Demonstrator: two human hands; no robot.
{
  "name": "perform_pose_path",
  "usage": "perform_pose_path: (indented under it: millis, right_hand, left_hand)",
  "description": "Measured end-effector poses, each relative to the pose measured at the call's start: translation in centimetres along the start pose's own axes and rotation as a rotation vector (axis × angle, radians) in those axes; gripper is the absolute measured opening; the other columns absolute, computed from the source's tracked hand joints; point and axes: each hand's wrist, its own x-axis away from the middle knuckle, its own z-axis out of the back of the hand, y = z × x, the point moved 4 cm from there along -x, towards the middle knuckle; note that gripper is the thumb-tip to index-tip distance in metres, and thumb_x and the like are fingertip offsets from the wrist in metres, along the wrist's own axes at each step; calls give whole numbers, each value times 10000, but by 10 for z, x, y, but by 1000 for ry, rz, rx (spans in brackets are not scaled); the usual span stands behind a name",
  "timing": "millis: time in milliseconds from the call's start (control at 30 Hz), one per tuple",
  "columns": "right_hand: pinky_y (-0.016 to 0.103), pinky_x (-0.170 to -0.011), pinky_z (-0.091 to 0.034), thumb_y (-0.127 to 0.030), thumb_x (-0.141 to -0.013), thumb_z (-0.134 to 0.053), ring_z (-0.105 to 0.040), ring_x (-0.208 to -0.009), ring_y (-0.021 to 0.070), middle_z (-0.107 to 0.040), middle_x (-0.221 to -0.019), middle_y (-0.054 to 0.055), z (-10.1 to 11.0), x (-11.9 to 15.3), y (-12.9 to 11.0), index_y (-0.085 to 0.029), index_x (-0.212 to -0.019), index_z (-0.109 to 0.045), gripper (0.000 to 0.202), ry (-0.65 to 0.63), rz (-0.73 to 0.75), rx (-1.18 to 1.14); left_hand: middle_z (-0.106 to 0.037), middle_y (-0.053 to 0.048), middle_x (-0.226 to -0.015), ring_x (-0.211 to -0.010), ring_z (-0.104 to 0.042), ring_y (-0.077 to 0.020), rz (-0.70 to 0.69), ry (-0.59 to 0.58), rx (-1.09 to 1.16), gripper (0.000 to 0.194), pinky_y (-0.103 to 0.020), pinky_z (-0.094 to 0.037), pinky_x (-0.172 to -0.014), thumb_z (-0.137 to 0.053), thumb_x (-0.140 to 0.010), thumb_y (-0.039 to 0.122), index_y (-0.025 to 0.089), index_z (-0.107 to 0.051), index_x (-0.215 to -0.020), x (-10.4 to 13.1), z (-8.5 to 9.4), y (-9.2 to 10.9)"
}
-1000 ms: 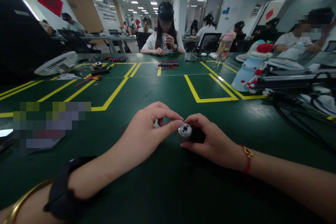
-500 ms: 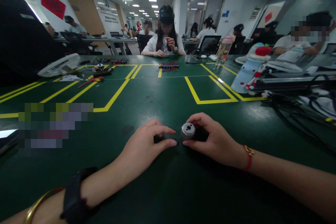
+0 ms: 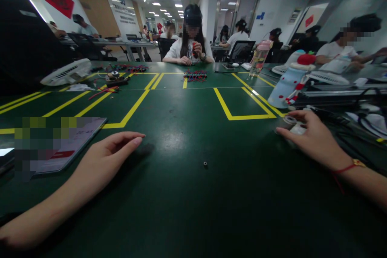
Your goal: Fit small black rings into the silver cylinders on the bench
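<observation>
At the right, my right hand (image 3: 317, 139) curls its thumb and fingers around a short metal cylinder (image 3: 289, 121). Something whitish (image 3: 299, 128) shows by its palm, too blurred to name. My left hand (image 3: 110, 155) hovers over the table on the left, near the phone (image 3: 75, 145); its fingers are stretched forward, the thumb a little apart from them, and nothing shows between them. A tiny dark ring-like part (image 3: 205, 164) with a pale centre lies by itself on the green table (image 3: 193, 209), between my hands.
Black cables (image 3: 350, 129) lie to the right, below a blue snowman-shaped bottle (image 3: 284, 86). A clear bottle (image 3: 260, 58) stands farther back. Wired parts (image 3: 195, 75) lie before a person (image 3: 192, 44) across the table. A white fan (image 3: 66, 73) lies at the back left.
My right hand has carried the metal cylinder to the right. My left hand has drawn back to the left, away from the tiny ring-like part, which stays on the table.
</observation>
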Motion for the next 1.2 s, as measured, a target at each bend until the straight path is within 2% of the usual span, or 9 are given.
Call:
perform_pose_path:
  millis: [100, 300, 433, 533, 633, 733, 833, 1000, 1200]
  right_hand:
    - [539, -1038, -282, -541, -715, -657, -420, -1235, 339, -498, -1293, 154, 1, 9, -50, -196, -1221, -534, 624, 101, 262, 89]
    - [518, -996, -322, -566, -749, -627, -388, -1251, 289, -477, -1351, 58, -49, 48, -164, -314, -1112, -655, 442, -443, 534, -243]
    - [517, -981, -325, -498, -779, -628, -450, -1179, 259, -573, -1221, 38, -63, 54, -187, -293, -907, -702, 252, -503, 509, -356]
    - [405, -912, -423, -392, -833, -590, -560, -1015, 184, -642, -1054, 35, -50, 41, -175, -242, -887, -664, 176, -479, 422, -472]
    - [295, -713, -488, -425, -824, -595, -610, -806, 144, -666, -935, 47, -21, 18, -139, -198, -895, -628, 240, -341, 209, -513]
    - [262, -584, -440, -471, -771, -643, -591, -660, 129, -673, -839, 39, 12, -4, -92, -193, -913, -647, 312, -130, 34, -290]
    - [269, -628, -405, -432, -769, -652, -587, -669, 124, -686, -845, 40, 36, -19, -53, -200, -922, -691, 281, -8, -6, 34]
    - [289, -705, -397, -467, -830, -553, -611, -782, 158, -700, -907, 35, 33, -34, -16, -217, -913, -726, 315, -163, 9, 258]
    - [275, -695, -410, -474, -818, -555, -615, -792, 165, -701, -896, -11, 25, -41, -3, -253, -905, -722, 290, -195, 72, 322]
  left_hand:
    - [-676, -18, -1130, -1014, -594, -255, -24, -4, -11, 435, -306, -406, -815, -528, -836, 558, 242, -639, -1113, -3, -3, -3]
    - [-694, -8, -1115, -1023, -610, -264, -63, 10, -26, 427, -314, -415, -829, -520, -837, 567, 259, -649, -1104, -3, -3, -10]
    - [-694, -24, -1106, -1021, -611, -261, -46, 7, -18, 416, -311, -422, -833, -524, -842, 536, 225, -651, -1088, 2, -1, -2]
    - [-691, -30, -1116, -1039, -599, -258, -39, -1, -11, 405, -319, -418, -853, -520, -846, 529, 226, -650, -1081, 2, -2, 1]
    - [-698, -21, -1107, -1028, -602, -259, -25, -6, -14, 411, -329, -411, -863, -515, -840, 548, 237, -655, -1072, 0, -2, -2]
    - [-707, -16, -1080, -1007, -613, -262, -30, -7, -30, 429, -321, -417, -836, -506, -835, 566, 236, -658, -1065, 0, -3, -3]
    - [-708, -11, -1071, -1003, -616, -262, -37, -8, -44, 435, -312, -416, -829, -503, -836, 571, 234, -659, -1063, 2, -3, -2]
    - [-700, -16, -1075, -998, -607, -267, -57, 3, -63, 468, -338, -411, -844, -494, -825, 615, 247, -650, -1068, -4, -6, -9]
    - [-691, -2, -1034, -937, -612, -262, -47, 19, -58, 499, -342, -404, -785, -494, -786, 681, 290, -647, -1057, -11, -7, -26]
